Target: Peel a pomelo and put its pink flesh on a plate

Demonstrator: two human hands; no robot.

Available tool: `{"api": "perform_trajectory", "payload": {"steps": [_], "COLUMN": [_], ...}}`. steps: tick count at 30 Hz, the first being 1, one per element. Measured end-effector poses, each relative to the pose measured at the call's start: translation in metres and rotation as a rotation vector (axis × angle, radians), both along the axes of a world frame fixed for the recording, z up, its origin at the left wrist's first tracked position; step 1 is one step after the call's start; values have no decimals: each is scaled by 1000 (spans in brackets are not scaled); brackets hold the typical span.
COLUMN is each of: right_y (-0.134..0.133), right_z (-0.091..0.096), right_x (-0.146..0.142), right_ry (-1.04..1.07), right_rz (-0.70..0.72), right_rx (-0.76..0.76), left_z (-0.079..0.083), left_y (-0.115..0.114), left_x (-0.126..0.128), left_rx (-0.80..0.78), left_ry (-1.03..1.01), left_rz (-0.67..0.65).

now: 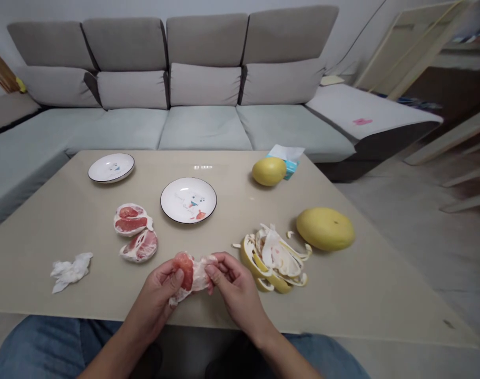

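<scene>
Between my two hands, just above the table's near edge, is a pomelo segment (187, 269) with red flesh and whitish membrane partly pulled away. My left hand (160, 289) grips its fleshy side, thumb on top. The loose pale membrane (201, 275) is pinched between the thumb and fingers of my right hand (234, 287). Beyond my left hand lie peeled pomelo pieces (140, 246) with red flesh and white pith. A pile of yellow pomelo peel (277, 258) sits right of my right hand.
A white plate (176, 202) stands mid-table, another plate (109, 167) at the far left. Two whole pomelos (325, 229) are on the right, one beside a tissue pack (289, 166). A crumpled tissue (70, 271) lies left. Behind the table (232, 226) is a grey sofa (204, 126).
</scene>
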State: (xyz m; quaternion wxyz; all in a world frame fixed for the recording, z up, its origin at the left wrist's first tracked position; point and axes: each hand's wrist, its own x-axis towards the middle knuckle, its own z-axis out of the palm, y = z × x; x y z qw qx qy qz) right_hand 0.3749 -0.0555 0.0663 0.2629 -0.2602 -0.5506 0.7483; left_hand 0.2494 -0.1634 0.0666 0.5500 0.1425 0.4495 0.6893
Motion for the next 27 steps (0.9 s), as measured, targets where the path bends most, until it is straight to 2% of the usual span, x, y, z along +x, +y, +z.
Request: {"api": "perform_trajectory", "payload": {"steps": [8, 10, 13, 14, 16, 19, 21, 24, 27], "right_y": [9, 10, 12, 12, 14, 18, 21, 24, 24], "right_z": [7, 8, 7, 6, 5, 6, 7, 11, 16], "right_x": [9, 11, 13, 13, 12, 11, 12, 14, 15], "right_ry": [-94, -143, -201, -207, -200, -186, -171, -145, -139], "right_rz": [69, 54, -42, -59, -35, 72, 113, 148, 196], "right_rx": [125, 254, 559, 616, 575, 331, 224, 180, 239], "left_z": [6, 4, 3, 4, 4, 4, 4, 1, 0], "left_y": [-7, -7, -6, -6, -5, -5, -4, -5, -6], "left_x": [-10, -11, -12, -12, -12, -12, -12, -12, -12], "left_rx": [-98, -101, -93, -94, -113, -129, -101, -69, -113], "left_ry": [-15, -20, -25, -27, -37, -14, 80, 229, 272], "left_rz": [-124, -137, -138, -135, -121, -103, -107, -109, -111]}}
